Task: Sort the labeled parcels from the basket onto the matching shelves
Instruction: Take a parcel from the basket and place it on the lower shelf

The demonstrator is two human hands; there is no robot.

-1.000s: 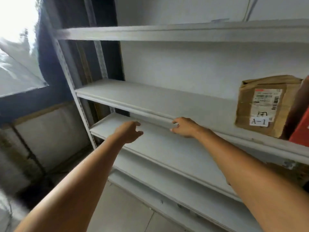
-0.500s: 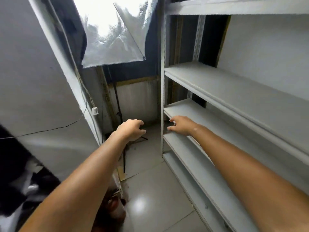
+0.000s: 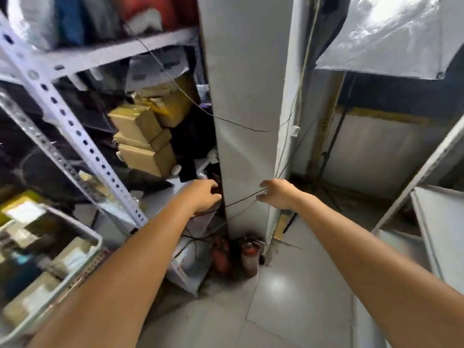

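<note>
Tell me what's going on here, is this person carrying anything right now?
No, both hands are empty. The left hand and right hand are stretched out in front of a grey pillar, fingers loosely curled, holding nothing. A basket of parcels sits at the lower left beside a metal rack stacked with cardboard boxes. Two red fire extinguishers stand on the floor at the pillar's foot. No parcel is picked up yet.

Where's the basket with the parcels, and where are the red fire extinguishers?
Basket point(image 3: 96, 243): head view, on its pale right rim.
Fire extinguishers point(image 3: 249, 257): head view, on the right one's red body.
</note>
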